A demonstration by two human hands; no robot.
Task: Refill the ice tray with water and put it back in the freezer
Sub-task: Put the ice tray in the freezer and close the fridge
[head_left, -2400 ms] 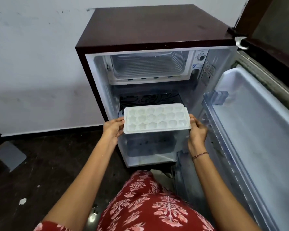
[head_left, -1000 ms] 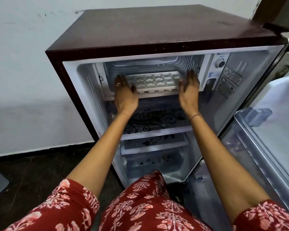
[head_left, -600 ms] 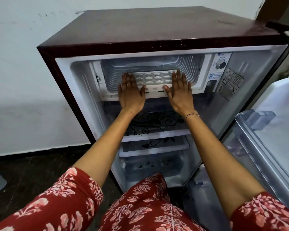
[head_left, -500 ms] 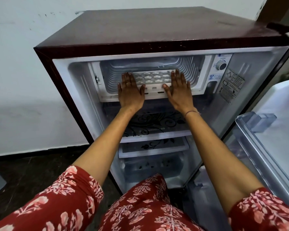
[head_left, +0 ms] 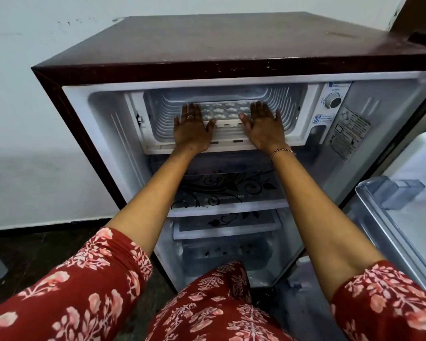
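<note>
Pale wall (head_left: 35, 119) behind fridge (head_left: 231, 40); dial (head_left: 332, 100) beside freezer (head_left: 289, 104) holding ice tray (head_left: 225, 112).

The white ice tray (head_left: 225, 112) lies flat on the floor of the freezer compartment (head_left: 289, 108), its flower-shaped cells facing up. The compartment is ribbed, white and open-fronted, and the tray's near edge sits just behind its front lip.

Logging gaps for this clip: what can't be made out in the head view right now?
- Ice tray ends: hidden under the left hand and right hand, head view.
- Water in its cells: too small and pale to tell.
- Label text by the dial: too small to read.
- Fridge door: cut off by the right edge.
</note>
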